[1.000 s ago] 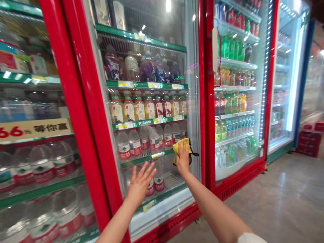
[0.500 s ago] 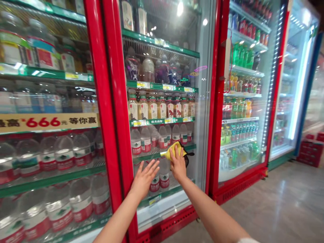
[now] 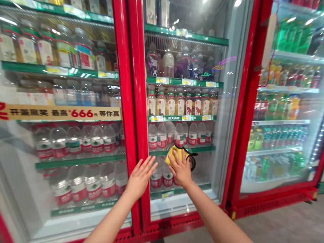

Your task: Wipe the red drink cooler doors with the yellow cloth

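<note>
The yellow cloth [image 3: 171, 151], rumpled and black-edged, dark loop [image 3: 193, 154] poking out, is sitting against the glass door [image 3: 205, 162]; the right hand [image 3: 181, 168] is pressing it, fingers spread, the left hand [image 3: 140, 178] splaying before the red frame [image 3: 139, 101].

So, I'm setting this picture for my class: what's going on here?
A person faces a glass-fronted drinks cooler. The right hand is spread over a yellow cloth at the glass door. The left hand is open and holds nothing, in front of the red frame; whether it touches is hard to tell. Bottles stand in rows behind the glass.
</note>
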Demonstrator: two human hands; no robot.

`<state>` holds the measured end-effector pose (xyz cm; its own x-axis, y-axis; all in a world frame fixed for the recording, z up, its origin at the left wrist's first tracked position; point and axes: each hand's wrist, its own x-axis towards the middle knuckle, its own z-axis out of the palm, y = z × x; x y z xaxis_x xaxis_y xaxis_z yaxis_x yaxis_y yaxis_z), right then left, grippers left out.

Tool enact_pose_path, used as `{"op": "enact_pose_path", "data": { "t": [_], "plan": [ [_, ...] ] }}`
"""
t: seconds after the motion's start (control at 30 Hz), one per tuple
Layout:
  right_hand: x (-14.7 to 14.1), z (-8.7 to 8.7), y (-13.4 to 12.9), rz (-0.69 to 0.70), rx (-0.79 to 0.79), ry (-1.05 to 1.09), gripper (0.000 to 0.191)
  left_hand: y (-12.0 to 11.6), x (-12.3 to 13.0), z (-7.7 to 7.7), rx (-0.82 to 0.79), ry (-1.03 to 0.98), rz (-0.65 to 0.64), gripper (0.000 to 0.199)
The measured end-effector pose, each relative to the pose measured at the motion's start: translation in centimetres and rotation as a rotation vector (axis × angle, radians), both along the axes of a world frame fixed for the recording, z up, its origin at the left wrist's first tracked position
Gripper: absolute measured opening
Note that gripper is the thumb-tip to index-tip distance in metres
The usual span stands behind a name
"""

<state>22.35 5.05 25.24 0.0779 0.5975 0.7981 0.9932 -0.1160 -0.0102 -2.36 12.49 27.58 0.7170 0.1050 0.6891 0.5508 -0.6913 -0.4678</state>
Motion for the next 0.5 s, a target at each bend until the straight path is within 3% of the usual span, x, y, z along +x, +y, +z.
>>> {"op": "enact_pose_path", "data": {
  "t": [0.07, 0.17, 0.23, 0.3, 0.4, 0.5],
  "plan": [
    [0.9, -0.4, -1.0, 0.042, -0.061, -0.083, 0.056, -0.2, -0.5, 0.0, -0.006, 0.008, 0.012, 0.067],
    [1.4, 1.5, -0.9, -0.008, 0.017, -0.073, 0.055, -0.4, -1.4, 0.5, 0.004, 0.015, 0.040, 0.070],
    [0.2, 3.2, 0.4, -0.046, 0.101, -0.026, 0.058, -0.5, -1.9, 0.9, 0.006, 0.003, 0.069, 0.073],
    [-1.6, 3.7, 1.7, -0.054, 0.131, -0.010, 0.061, -0.7, -2.2, 1.2, 0.004, 0.000, 0.090, 0.075],
    [-2.9, 2.1, 2.0, 0.044, 0.036, -0.132, 0.062, -0.9, -2.6, 1.1, -0.004, 0.015, 0.104, 0.078],
    [-1.7, 0.6, 0.7, 0.213, -0.112, -0.331, 0.061, -1.2, -3.1, 0.7, -0.022, 0.039, 0.120, 0.079]
  ]
}}
